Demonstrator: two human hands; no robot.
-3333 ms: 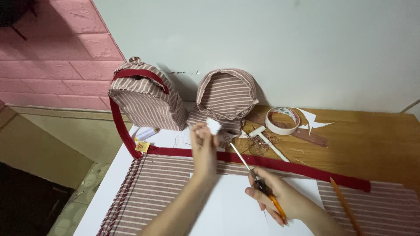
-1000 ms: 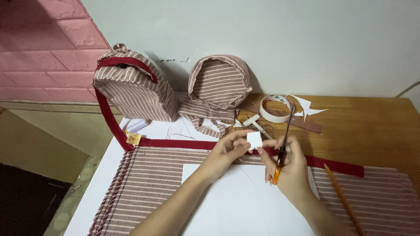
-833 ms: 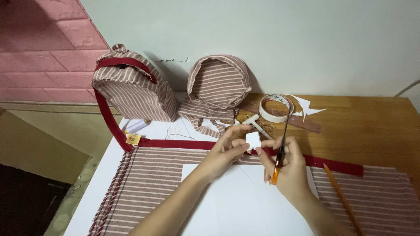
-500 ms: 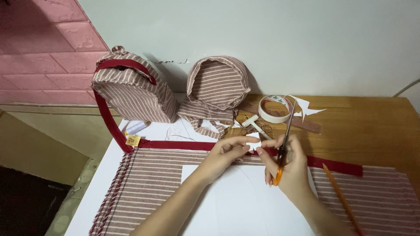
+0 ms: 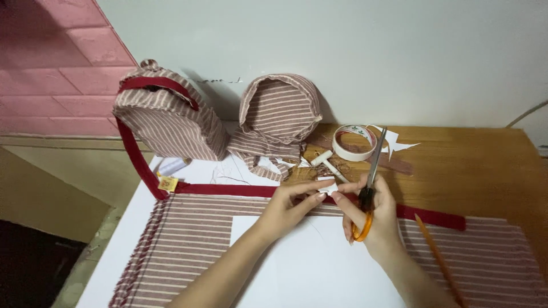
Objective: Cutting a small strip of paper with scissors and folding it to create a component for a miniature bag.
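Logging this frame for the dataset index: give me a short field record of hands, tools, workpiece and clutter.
left hand: pinches a small white scrap with the right fingertips
right hand: holds orange-handled scissors, blades pointing up and away; whether they are open cannot be told
workpiece: striped fabric with a dark red band, white paper on top
surface: wooden table
behind: two striped fabric bag pieces, tape roll, paper offcuts
right side: orange pencil on the fabric
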